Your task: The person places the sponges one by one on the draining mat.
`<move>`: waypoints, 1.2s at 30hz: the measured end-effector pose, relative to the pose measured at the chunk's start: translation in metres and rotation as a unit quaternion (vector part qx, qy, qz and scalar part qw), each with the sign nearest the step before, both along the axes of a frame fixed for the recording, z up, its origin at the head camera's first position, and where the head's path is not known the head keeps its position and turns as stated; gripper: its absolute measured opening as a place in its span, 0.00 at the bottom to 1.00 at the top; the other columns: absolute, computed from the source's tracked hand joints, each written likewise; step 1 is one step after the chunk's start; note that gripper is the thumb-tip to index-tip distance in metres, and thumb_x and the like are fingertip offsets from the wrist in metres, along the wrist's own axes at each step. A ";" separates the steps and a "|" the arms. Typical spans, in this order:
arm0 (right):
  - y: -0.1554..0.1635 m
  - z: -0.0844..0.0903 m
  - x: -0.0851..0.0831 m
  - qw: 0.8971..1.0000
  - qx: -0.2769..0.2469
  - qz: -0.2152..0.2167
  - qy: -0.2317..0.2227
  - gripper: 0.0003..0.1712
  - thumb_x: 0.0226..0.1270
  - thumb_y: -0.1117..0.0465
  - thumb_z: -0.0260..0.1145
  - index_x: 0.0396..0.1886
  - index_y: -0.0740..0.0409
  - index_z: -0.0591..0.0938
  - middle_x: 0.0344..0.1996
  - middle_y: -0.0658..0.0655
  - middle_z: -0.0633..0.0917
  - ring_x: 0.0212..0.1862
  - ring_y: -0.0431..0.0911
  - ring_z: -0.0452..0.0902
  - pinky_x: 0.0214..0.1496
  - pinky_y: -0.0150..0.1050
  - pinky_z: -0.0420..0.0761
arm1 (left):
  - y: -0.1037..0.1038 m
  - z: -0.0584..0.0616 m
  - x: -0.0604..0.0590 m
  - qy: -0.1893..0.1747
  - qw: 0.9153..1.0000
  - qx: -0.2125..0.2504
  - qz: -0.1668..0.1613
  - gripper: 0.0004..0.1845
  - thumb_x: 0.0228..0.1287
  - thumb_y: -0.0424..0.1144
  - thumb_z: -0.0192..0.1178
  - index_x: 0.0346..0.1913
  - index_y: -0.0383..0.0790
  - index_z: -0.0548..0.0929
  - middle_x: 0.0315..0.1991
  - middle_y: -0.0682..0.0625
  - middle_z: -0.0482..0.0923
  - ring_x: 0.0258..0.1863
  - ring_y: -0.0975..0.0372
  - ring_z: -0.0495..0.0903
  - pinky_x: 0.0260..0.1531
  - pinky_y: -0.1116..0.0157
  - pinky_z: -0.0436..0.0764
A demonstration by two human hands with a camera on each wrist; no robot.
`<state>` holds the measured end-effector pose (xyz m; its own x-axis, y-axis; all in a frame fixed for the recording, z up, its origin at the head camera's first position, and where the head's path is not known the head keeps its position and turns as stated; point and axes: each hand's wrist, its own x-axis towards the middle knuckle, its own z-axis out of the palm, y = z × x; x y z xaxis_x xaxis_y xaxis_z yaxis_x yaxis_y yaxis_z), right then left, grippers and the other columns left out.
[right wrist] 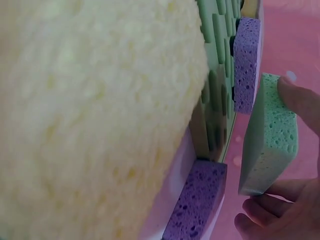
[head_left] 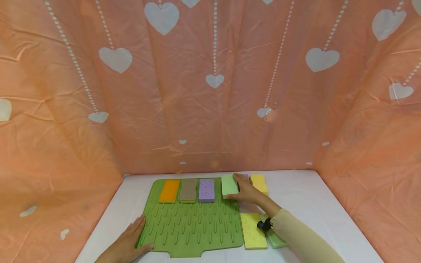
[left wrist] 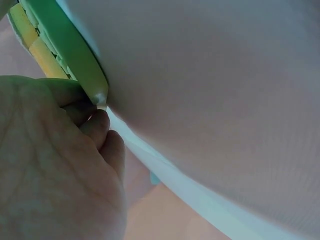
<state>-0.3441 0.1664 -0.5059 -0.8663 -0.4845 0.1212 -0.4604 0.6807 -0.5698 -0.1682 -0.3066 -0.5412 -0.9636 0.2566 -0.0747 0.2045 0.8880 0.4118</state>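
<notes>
My right hand [head_left: 247,191] grips a light green sponge [head_left: 229,186] between thumb and fingers, over the back right corner of a green ridged mat [head_left: 194,228]. In the right wrist view this sponge [right wrist: 272,130] is tilted above the mat, with a purple sponge [right wrist: 246,65] beyond it. On the mat's back edge stand, left to right, an orange sponge [head_left: 169,190], a grey-brown wavy sponge [head_left: 188,190] and the purple sponge [head_left: 206,190]. My left hand [head_left: 126,239] rests at the mat's front left, its fingers along the edge and its thumb over the corner.
Right of the mat, another purple sponge [head_left: 245,176] is partly hidden behind my right hand. Beside it lies a yellow sponge [head_left: 259,183]. Nearer me are a yellow rectangular sponge [head_left: 254,233] and a green sponge [head_left: 276,240], under my right wrist. Orange heart-printed cloth [head_left: 197,120] walls the white table.
</notes>
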 end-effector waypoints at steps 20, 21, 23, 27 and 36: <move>-0.023 -0.008 -0.008 0.999 0.013 -0.008 -0.040 0.66 0.65 0.41 0.80 0.85 0.73 0.55 0.83 0.73 0.59 0.84 0.69 0.51 0.82 0.65 0.60 | -0.005 -0.010 -0.001 0.011 0.999 0.045 -0.004 0.59 0.67 0.62 0.70 0.81 0.19 0.57 0.83 0.26 0.51 0.85 0.40 0.49 0.69 0.81 0.32; -0.024 -0.008 -0.008 0.999 0.017 -0.008 -0.043 0.66 0.65 0.41 0.80 0.85 0.73 0.54 0.83 0.72 0.59 0.84 0.68 0.51 0.83 0.64 0.59 | -0.006 -0.013 0.000 0.020 0.999 0.047 -0.008 0.59 0.67 0.62 0.70 0.80 0.18 0.58 0.83 0.25 0.52 0.86 0.48 0.45 0.69 0.83 0.32; -0.025 -0.009 -0.008 0.999 0.021 -0.006 -0.042 0.66 0.65 0.41 0.81 0.84 0.74 0.54 0.83 0.74 0.59 0.83 0.69 0.51 0.83 0.65 0.59 | -0.008 -0.017 -0.001 0.035 0.998 0.045 -0.012 0.58 0.67 0.63 0.70 0.79 0.18 0.59 0.82 0.24 0.54 0.85 0.67 0.37 0.69 0.85 0.32; -0.026 -0.009 -0.008 0.999 0.029 -0.001 -0.042 0.66 0.65 0.42 0.81 0.83 0.76 0.54 0.82 0.75 0.58 0.83 0.70 0.51 0.83 0.65 0.57 | -0.008 -0.017 -0.001 0.035 0.999 0.040 -0.011 0.58 0.68 0.63 0.70 0.80 0.19 0.59 0.82 0.25 0.54 0.86 0.58 0.41 0.79 0.74 0.40; -0.028 -0.010 -0.009 0.998 0.049 -0.009 -0.040 0.67 0.63 0.43 0.82 0.83 0.77 0.55 0.82 0.75 0.59 0.83 0.70 0.53 0.83 0.64 0.59 | -0.003 -0.006 -0.002 0.006 1.000 0.002 -0.002 0.60 0.67 0.63 0.70 0.80 0.18 0.57 0.83 0.26 0.52 0.81 0.32 0.56 0.77 0.39 0.58</move>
<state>-0.3532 0.1385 -0.5161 -0.8797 -0.4754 0.0046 -0.4043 0.7429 -0.5336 -0.1704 -0.3096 -0.5470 -0.9635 0.2604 -0.0625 0.2124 0.8852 0.4138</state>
